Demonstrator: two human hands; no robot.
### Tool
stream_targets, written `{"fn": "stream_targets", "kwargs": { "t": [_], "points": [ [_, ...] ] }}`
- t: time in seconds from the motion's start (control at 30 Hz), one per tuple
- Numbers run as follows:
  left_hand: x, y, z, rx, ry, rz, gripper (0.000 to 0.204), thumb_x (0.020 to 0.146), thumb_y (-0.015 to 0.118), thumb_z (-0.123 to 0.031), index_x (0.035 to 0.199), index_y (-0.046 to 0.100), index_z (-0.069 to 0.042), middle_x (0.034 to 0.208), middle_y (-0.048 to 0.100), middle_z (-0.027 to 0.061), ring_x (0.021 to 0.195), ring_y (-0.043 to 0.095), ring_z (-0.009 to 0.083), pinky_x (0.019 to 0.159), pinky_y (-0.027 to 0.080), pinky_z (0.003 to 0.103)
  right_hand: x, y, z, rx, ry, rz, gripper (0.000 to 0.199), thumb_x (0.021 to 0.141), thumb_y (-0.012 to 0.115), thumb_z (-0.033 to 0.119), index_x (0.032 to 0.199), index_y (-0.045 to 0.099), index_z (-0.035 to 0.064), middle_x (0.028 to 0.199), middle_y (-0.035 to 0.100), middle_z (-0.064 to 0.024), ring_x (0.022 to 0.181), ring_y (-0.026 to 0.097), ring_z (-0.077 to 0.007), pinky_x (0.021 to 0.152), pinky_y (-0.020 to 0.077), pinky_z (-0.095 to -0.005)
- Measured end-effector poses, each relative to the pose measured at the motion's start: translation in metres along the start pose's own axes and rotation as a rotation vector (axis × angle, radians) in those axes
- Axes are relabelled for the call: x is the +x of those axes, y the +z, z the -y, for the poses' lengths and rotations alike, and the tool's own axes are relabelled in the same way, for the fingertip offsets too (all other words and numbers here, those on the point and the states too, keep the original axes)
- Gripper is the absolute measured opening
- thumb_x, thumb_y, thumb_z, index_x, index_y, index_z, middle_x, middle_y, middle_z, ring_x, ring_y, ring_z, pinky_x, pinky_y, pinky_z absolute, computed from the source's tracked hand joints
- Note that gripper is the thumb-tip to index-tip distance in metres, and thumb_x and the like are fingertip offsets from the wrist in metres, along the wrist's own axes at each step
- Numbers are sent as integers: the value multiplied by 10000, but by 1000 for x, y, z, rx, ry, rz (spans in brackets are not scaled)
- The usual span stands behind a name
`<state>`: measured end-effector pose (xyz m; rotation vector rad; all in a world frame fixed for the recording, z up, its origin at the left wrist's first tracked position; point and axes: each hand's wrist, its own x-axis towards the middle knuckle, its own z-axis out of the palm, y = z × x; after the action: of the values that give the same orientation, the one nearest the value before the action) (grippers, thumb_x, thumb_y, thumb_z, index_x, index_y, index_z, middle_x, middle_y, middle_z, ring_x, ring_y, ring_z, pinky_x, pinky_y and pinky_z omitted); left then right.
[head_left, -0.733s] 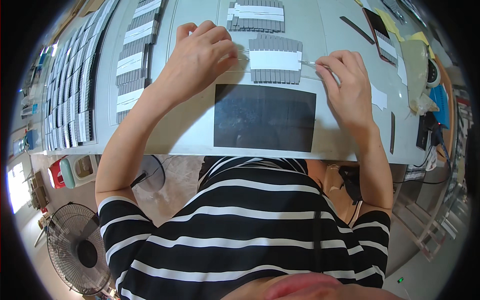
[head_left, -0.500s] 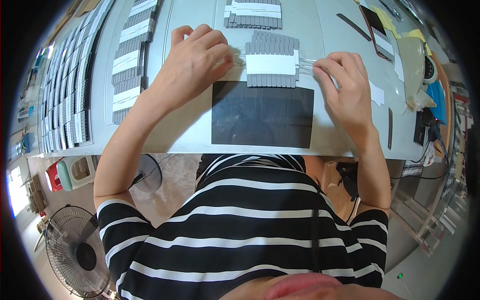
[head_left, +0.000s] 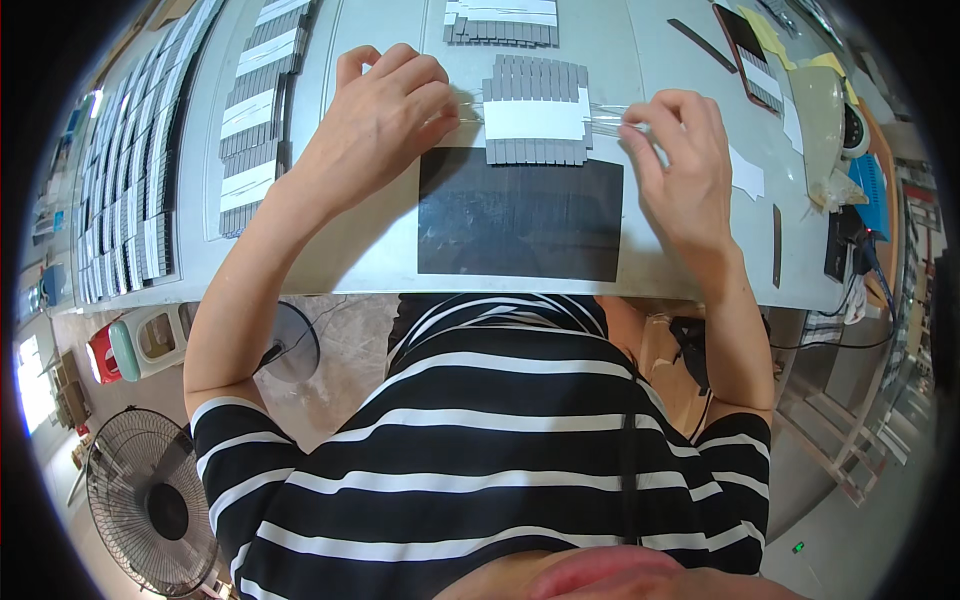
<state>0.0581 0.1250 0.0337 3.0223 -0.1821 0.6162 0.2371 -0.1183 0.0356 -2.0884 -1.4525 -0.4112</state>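
A row of thin grey strips [head_left: 535, 78] lies side by side on the white table [head_left: 330, 250], banded across the middle by a white paper label [head_left: 535, 120]. A strip of clear tape [head_left: 610, 116] runs over it from side to side. My left hand [head_left: 385, 115] pinches the tape's left end beside the row. My right hand [head_left: 680, 160] pinches the tape's right end. A black rectangular mat [head_left: 520, 215] lies just in front of the row, between my forearms.
Another banded grey row [head_left: 500, 22] lies further back. Many more such rows [head_left: 250, 110] fill trays to the left. A phone [head_left: 750, 55], a black bar [head_left: 705, 45] and paper slips [head_left: 745, 175] lie to the right. A fan [head_left: 150, 500] stands on the floor.
The strip row and both hands sit nearer me in the picture. My right hand has drawn up beside the row's right end, with the tape now stretched across the label.
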Motion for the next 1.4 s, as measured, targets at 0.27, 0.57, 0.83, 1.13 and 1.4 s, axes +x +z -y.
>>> {"fn": "stream_targets", "kwargs": {
  "t": [0.27, 0.57, 0.83, 1.13, 1.4],
  "points": [
    [3, 1, 1, 20, 34, 12, 107, 864, 715, -159, 926, 656, -95, 966, 615, 24, 987, 574, 204, 987, 369, 450, -3, 4, -5, -1, 6, 169, 72, 836, 706, 71, 894, 666, 57, 960, 567, -63, 960, 528, -263, 837, 435, -387],
    [-18, -22, -33, -55, -30, 71, 223, 774, 761, -64, 945, 624, -106, 1010, 599, 23, 1020, 563, 196, 981, 321, 445, -29, -25, 22, 107, 19, 221, 64, 822, 690, 46, 872, 654, 62, 852, 576, -58, 868, 545, -266, 776, 420, -371],
    [-43, -25, -65, -143, -77, 132, 281, 743, 801, -77, 961, 628, -116, 1018, 601, 12, 1008, 560, 200, 970, 312, 437, -59, -28, 33, 251, 202, 325, 112, 850, 706, 93, 941, 654, 55, 823, 581, -62, 813, 539, -257, 743, 435, -360],
    [-53, -12, -91, -157, -78, 191, 585, 847, 647, -581, 1296, 615, -208, 1415, 535, 7, 1308, 444, 256, 1102, 235, 488, -63, -25, 37, 353, 299, 239, 199, 902, 658, 55, 1101, 655, 59, 753, 539, -39, 714, 491, -188, 640, 436, -319],
    [-51, -11, -97, -163, -78, 177, 565, 858, 628, -587, 1269, 628, -200, 1367, 570, 5, 1278, 477, 257, 1092, 230, 498, -61, -26, 45, 389, 338, 222, 241, 896, 656, 37, 1136, 644, 56, 746, 540, -35, 701, 500, -176, 622, 446, -298]
  ]
}}
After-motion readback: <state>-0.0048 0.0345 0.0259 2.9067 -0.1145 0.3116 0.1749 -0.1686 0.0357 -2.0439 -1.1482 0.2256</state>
